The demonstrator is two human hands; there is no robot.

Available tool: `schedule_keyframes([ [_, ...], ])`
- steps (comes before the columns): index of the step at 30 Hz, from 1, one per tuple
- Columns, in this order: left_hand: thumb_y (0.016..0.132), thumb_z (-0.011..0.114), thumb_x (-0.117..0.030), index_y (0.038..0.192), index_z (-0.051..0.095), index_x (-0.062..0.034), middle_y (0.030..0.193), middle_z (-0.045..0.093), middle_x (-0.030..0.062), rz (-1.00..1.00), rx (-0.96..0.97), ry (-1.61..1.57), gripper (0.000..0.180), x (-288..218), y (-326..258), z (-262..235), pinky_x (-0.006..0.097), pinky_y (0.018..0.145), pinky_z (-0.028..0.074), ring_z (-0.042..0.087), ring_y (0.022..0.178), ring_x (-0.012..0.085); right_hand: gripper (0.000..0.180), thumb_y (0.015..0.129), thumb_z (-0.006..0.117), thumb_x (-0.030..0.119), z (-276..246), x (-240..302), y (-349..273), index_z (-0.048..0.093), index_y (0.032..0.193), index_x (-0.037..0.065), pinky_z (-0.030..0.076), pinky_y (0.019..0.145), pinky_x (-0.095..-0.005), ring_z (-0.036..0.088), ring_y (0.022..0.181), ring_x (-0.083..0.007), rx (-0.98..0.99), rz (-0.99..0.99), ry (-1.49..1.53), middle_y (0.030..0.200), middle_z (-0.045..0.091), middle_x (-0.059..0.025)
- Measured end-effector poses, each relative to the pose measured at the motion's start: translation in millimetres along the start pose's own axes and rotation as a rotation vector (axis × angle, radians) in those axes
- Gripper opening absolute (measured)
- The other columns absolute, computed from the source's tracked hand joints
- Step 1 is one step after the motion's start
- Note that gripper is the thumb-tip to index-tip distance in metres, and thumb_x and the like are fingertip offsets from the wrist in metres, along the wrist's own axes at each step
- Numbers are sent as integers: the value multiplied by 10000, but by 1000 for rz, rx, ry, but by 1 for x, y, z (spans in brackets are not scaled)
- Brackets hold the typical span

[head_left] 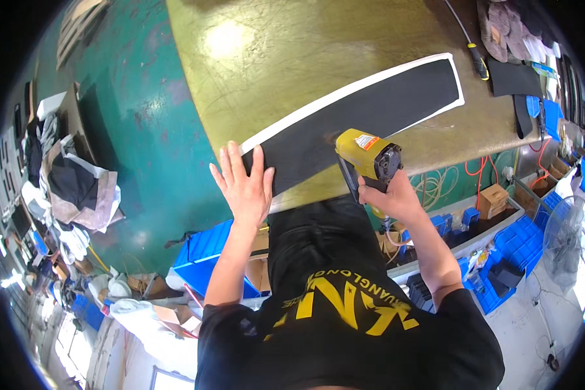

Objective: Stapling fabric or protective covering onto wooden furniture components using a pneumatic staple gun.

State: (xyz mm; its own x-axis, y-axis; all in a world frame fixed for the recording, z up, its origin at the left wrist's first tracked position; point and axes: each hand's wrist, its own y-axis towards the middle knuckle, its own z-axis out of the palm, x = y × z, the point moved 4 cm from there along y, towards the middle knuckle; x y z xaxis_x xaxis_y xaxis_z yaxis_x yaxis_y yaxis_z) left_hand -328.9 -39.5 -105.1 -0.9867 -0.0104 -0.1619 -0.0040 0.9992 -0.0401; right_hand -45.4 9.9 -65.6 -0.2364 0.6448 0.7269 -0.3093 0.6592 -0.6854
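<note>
A long, slightly curved black panel [370,104] with a white edging lies across the yellowish worktable [292,45]. My left hand [244,185] rests flat on the panel's left end, its fingers spread. In my right hand [396,195] is a yellow and black pneumatic staple gun [364,153], gripped by its handle. The gun's nose is over the panel's near side; whether it touches the surface I cannot tell. An air hose [391,235] hangs from the bottom of the handle.
A screwdriver [478,62] lies at the table's far right, near black material pieces [513,79]. Blue bins [500,266] and a cardboard box [493,200] stand below on the right, beside a fan [564,240]. Another blue bin [201,250] sits by my left arm. Fabric piles [78,182] lie left.
</note>
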Motion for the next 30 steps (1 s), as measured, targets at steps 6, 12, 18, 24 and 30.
schedule_keyframes([
  [6, 923, 699, -250, 1435, 553, -96, 1549, 332, 292, -175, -86, -384, 554, 14, -2, 12, 550, 1178, 248, 336, 1427, 454, 241, 824, 705, 0, 26, 0, -3, 608, 1044, -16, 557, 689, -295, 672, 749, -126, -1, 8, -38, 830, 648, -43],
  [12, 906, 708, -156, 1370, 609, -61, 1322, 564, 199, -289, -130, -617, 483, 30, 1, 18, 445, 1087, 386, 507, 1253, 359, 338, 862, 694, -39, 64, 22, -10, 563, 1173, -11, 584, 727, -325, 699, 800, -182, 23, 98, 222, 902, 638, -64],
  [18, 892, 740, -204, 1286, 663, -71, 1252, 607, 150, -377, -199, -842, 423, 29, 3, 27, 408, 1007, 431, 558, 1156, 318, 173, 808, 696, 31, 91, 38, 0, 644, 964, -23, 543, 611, -308, 689, 656, -156, -68, 13, -56, 767, 684, -80],
  [24, 870, 750, -141, 1238, 691, -59, 1203, 631, 118, -318, -198, -872, 382, 26, 5, 24, 389, 960, 429, 581, 1116, 283, 111, 759, 690, 56, 105, 34, 10, 640, 841, 1, 518, 607, -390, 664, 682, -372, -141, -148, -422, 720, 657, -160],
  [30, 863, 751, -127, 1221, 690, -55, 1191, 632, 128, -273, -222, -861, 369, 24, 8, 27, 390, 936, 426, 581, 1111, 295, 145, 756, 678, 60, 118, 41, 18, 638, 879, -7, 524, 629, -417, 661, 740, -418, -169, -92, -503, 751, 664, -190],
])
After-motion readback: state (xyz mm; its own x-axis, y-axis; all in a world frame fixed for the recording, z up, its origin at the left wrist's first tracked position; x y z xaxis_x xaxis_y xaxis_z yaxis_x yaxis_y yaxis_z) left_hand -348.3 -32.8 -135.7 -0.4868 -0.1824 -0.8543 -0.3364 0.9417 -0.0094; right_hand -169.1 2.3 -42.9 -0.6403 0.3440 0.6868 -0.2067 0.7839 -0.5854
